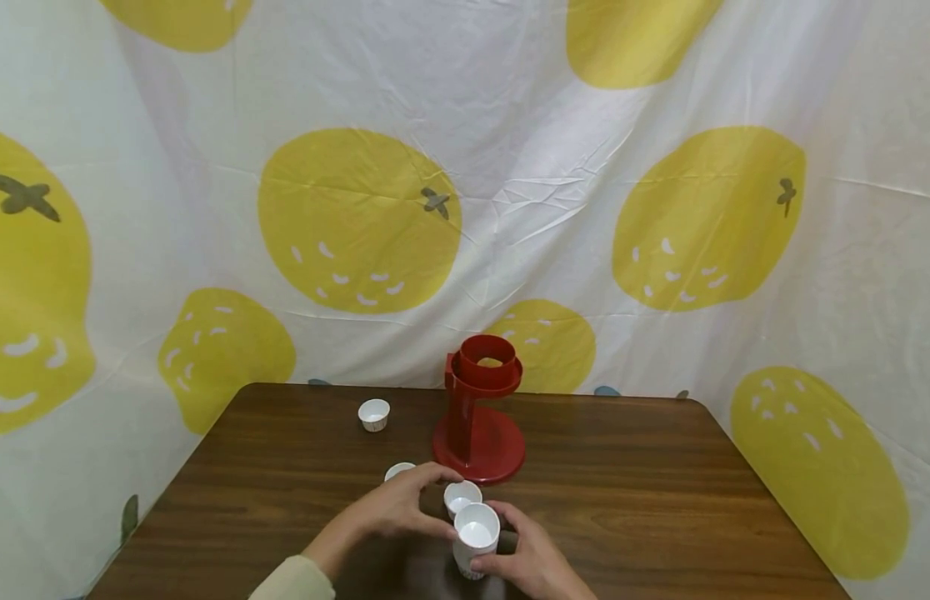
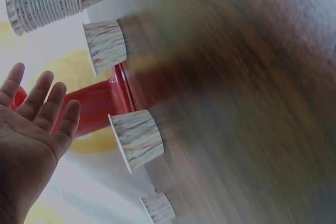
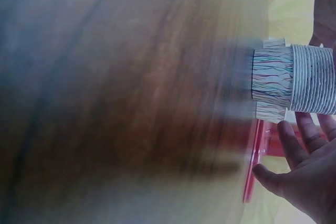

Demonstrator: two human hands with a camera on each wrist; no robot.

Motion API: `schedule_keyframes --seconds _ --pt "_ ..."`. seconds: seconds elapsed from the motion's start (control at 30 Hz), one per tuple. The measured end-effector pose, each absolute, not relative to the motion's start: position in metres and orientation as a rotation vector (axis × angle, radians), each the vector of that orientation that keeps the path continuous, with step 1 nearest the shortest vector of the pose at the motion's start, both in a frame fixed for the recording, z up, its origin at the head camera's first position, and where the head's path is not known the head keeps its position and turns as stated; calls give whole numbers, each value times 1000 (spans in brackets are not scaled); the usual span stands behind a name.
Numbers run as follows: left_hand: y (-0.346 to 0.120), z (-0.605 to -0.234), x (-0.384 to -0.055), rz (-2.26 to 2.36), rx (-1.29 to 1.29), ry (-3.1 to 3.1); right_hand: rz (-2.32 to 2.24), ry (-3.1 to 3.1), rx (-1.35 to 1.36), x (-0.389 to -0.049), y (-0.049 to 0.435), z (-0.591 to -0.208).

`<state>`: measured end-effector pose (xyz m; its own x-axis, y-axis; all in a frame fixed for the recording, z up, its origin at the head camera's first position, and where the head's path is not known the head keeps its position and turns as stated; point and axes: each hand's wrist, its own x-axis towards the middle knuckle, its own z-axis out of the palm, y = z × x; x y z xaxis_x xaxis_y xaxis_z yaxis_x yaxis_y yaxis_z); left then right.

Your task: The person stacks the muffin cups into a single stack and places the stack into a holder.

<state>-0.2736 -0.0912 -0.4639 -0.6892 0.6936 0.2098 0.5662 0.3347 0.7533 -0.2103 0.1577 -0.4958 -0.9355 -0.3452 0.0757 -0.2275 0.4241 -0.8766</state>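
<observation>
My right hand (image 1: 536,554) grips a tall stack of white paper baking cups (image 1: 477,537), thumb on the near side and fingers on the far side. In the right wrist view the stack (image 3: 294,80) stands upright on the table, its many rims bunched at the top. My left hand (image 1: 401,504) hovers over the table with its fingers extended, thumb by the stack's rim. Close behind the stack stands a single paper cup (image 1: 462,497), near the left fingertips. In the left wrist view the palm (image 2: 31,145) is empty and the fingers are spread.
A red stand (image 1: 480,433) with a round base and ring-shaped top rises behind the cups. Another paper cup (image 1: 400,470) is partly hidden behind the left hand, and one more (image 1: 374,414) stands at the back left. A lemon-print cloth (image 1: 510,208) hangs behind the brown table (image 1: 630,483).
</observation>
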Motion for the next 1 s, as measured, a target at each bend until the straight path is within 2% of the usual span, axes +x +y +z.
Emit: schedule_keyframes --seconds 0.53,1.0 --pt "-123 -458 -291 1368 995 2601 -1567 2605 -570 -211 158 -496" --pt "-153 -473 -307 1410 865 2683 -1560 2609 -586 -211 159 -498"
